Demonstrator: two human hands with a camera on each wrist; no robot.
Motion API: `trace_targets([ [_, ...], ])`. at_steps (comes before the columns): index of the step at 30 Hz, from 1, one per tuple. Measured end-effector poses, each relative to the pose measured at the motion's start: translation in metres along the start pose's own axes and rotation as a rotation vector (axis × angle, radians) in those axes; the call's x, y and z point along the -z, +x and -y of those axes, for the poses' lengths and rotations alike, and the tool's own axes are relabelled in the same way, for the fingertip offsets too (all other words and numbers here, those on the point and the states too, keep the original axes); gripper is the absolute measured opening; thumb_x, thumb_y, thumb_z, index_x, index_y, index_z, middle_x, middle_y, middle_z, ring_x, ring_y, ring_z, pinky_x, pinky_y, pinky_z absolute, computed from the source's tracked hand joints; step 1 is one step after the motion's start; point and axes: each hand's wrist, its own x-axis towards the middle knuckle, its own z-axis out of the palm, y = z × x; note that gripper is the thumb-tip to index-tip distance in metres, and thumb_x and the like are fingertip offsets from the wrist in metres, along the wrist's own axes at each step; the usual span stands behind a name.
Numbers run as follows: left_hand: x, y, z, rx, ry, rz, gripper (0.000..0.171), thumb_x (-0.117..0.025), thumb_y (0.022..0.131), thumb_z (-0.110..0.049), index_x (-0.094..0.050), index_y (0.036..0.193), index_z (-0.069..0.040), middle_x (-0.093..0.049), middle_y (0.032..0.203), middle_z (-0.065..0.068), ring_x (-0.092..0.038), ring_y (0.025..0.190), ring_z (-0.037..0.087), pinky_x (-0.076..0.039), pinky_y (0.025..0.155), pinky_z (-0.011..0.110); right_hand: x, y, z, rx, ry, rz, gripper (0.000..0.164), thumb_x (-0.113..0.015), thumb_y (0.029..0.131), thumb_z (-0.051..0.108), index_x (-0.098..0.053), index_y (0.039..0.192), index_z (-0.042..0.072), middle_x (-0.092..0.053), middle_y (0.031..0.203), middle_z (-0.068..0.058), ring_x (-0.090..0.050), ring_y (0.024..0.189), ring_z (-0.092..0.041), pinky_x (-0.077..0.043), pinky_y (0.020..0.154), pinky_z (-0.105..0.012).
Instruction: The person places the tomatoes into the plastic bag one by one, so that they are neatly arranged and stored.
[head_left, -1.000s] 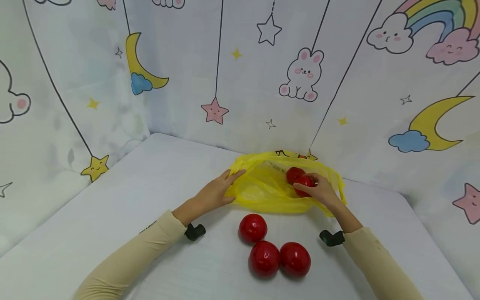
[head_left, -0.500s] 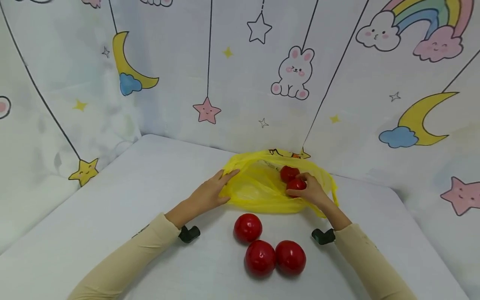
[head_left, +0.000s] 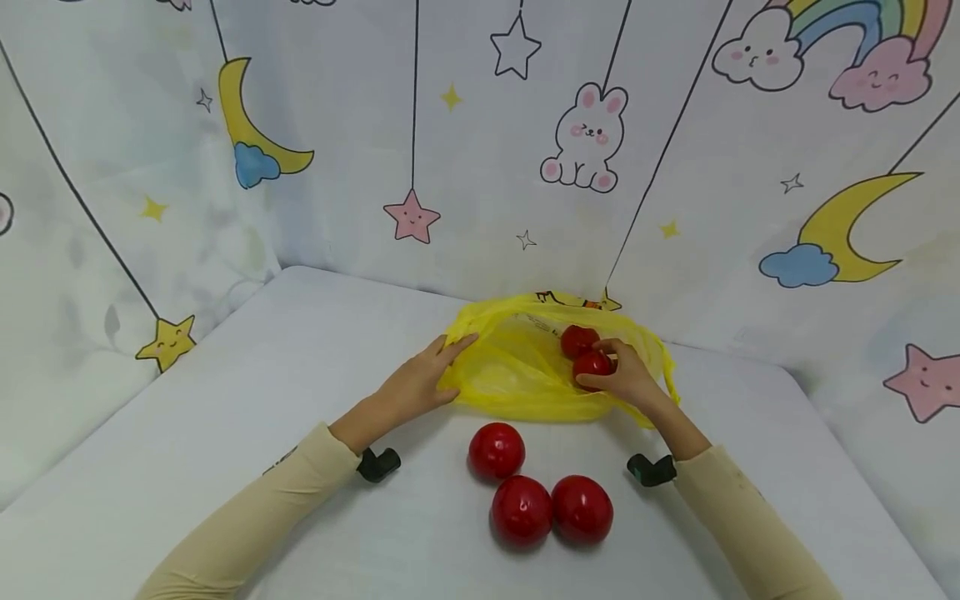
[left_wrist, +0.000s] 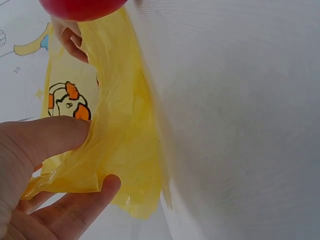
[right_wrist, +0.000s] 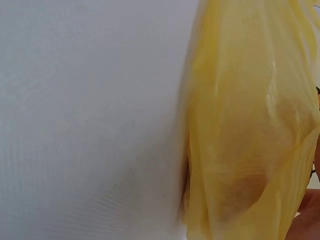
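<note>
A thin yellow plastic bag point(head_left: 517, 408) lies on its side on the white table, its mouth facing me. At its left edge, my left hand point(head_left: 405, 385) holds the plastic between thumb and fingers. The left wrist view shows the thumb point(left_wrist: 55, 135) on one side of the plastic and fingers on the other. My right hand point(head_left: 633, 379) reaches into the mouth, thumb and fingers around a glossy red apple point(head_left: 590, 367). Another red apple point(head_left: 578, 342) lies just behind it in the bag. In the right wrist view, the yellow plastic point(right_wrist: 245, 115) hides most of that hand.
Three more red apples stand on the table in front of the bag: a rear apple point(head_left: 497, 452), a front left apple point(head_left: 522, 512) and a front right apple point(head_left: 582, 510). Behind the bag rises a wall cloth point(head_left: 480, 167) printed with cartoons.
The head view has shifted slightly, so the scene sits further left in it. Both hands keep nearly the same places at the bag, and the right fingers stay around the apple.
</note>
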Motion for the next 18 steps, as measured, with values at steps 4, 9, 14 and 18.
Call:
trace_targets([
  [4,0.0,0.0,-0.001,-0.022,0.015,-0.017,0.081,-0.076,0.084,-0.008,-0.033,0.152,-0.013,-0.049,0.126,0.024,-0.061,0.089,0.026,-0.058,0.081,0.038,0.0,-0.003,0.002,0.02,-0.014,-0.017,0.067,-0.073,0.088,0.021,-0.039,0.137,-0.009,-0.04,0.138,-0.029,-0.041,0.122,-0.043,-0.044,0.102,-0.055],
  [9,0.001,0.001,-0.001,-0.041,0.033,-0.038,0.08,-0.076,0.083,-0.007,-0.034,0.151,-0.012,-0.051,0.115,0.018,-0.057,0.084,0.023,-0.058,0.078,0.034,0.001,-0.006,0.006,0.05,-0.02,-0.05,0.062,-0.072,0.088,0.019,-0.042,0.135,-0.008,-0.041,0.138,-0.029,-0.039,0.125,-0.044,-0.04,0.104,-0.057],
  [14,0.001,0.001,-0.001,-0.025,0.027,-0.021,0.08,-0.075,0.084,-0.008,-0.033,0.152,-0.013,-0.05,0.121,0.021,-0.058,0.088,0.025,-0.058,0.082,0.037,0.003,-0.012,0.008,0.086,-0.001,-0.054,0.06,-0.072,0.088,0.018,-0.043,0.134,-0.008,-0.042,0.139,-0.028,-0.037,0.127,-0.045,-0.033,0.109,-0.06],
  [18,0.0,0.0,-0.001,-0.009,0.02,-0.005,0.08,-0.075,0.084,-0.008,-0.033,0.152,-0.014,-0.049,0.127,0.024,-0.06,0.091,0.027,-0.057,0.084,0.04,0.003,-0.019,0.009,0.139,0.024,-0.047,0.059,-0.072,0.088,0.016,-0.044,0.133,-0.008,-0.043,0.137,-0.027,-0.038,0.127,-0.043,-0.03,0.111,-0.06],
])
